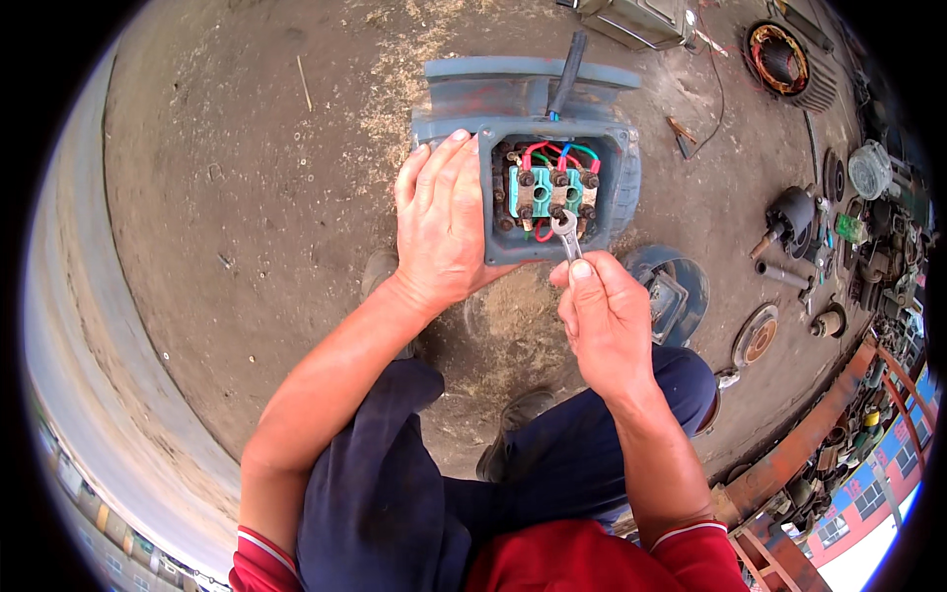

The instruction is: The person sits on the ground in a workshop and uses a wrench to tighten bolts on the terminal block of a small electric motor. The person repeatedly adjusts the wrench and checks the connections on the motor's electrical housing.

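In front of me is a grey electric motor (533,74) with its square terminal box (621,187) uncovered. Inside sits a turquoise terminal block (542,193) with bolts, metal link plates and red, green and blue wires. My left hand (444,217) lies spread along the box's left wall, its fingertips at the upper rim and the thumb tucked beneath. Between the thumb and fingers of my right hand (604,311) is an open-end wrench (565,227). The wrench's jaw is at the lower middle bolt of the block. A black cable (569,74) rises from the top of the box.
A grey round housing (695,286) lies right of my right hand. Farther right are a stator with copper windings (779,59), pliers (681,136), a rusty round plate (757,335) and many metal parts. A metal box (636,20) stands at the top. An orange-brown beam (799,429) runs along the lower right.
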A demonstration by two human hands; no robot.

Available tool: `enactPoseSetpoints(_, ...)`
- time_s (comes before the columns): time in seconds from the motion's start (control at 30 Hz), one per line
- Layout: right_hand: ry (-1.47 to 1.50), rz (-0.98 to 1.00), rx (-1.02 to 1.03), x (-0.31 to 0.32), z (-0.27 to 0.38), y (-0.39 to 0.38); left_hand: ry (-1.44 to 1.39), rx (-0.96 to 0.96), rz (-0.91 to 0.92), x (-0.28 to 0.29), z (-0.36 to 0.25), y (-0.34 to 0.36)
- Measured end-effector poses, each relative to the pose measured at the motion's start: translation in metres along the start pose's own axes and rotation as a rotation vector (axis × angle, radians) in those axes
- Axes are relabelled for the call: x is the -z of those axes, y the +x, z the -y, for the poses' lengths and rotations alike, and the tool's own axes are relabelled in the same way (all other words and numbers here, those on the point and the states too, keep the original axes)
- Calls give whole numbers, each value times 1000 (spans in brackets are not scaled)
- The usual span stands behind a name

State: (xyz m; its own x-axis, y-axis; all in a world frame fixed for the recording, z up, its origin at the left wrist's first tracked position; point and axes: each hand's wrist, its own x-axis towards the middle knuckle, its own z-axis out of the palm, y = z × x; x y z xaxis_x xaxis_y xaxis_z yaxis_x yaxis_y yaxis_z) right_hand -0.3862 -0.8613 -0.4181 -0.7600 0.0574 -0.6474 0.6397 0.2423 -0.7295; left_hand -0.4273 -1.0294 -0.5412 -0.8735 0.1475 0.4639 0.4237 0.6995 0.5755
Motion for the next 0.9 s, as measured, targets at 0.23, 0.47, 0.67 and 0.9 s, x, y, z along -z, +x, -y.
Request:
enactPoseSetpoints(0.23, -90, -33, 52, -3, -5, 4, 10, 29, 36, 1, 0, -1)
enactPoseSetpoints(0.47, -300, 96, 26, 32, 20, 22, 27, 82, 161, 5, -1, 2)
enactPoseSetpoints(0.67, -114, -55, 70, 8, -9, 16, 25, 23, 96, 2, -2, 3)
enactPoseSetpoints(0.9, 36, -105, 35, -5, -17, 14, 65, -6, 47, 1, 0, -1)
